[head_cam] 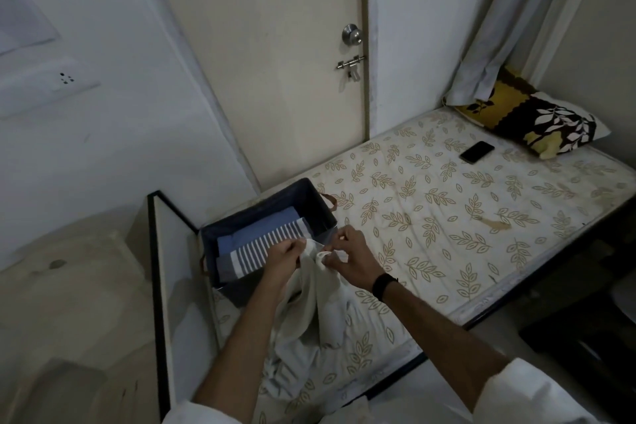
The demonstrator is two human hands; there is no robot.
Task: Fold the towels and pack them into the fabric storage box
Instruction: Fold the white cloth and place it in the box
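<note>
A white towel [311,306] hangs crumpled from both my hands over the near end of the bed. My left hand [284,258] grips its top edge, and my right hand [347,260] pinches the edge just beside it. Right behind my hands stands the dark blue fabric storage box [320,200] on the bed's left corner. Inside it lie a folded plain blue towel [254,227] and, on top toward me, a folded grey towel with white stripes [261,248]. The white towel's lower part bunches on the mattress.
The bed [447,210] has a leaf-patterned sheet. A black phone [476,151] and a patterned pillow [530,120] lie at its far end. A white footboard panel [172,286] stands left of the box. A closed door [275,45] is behind.
</note>
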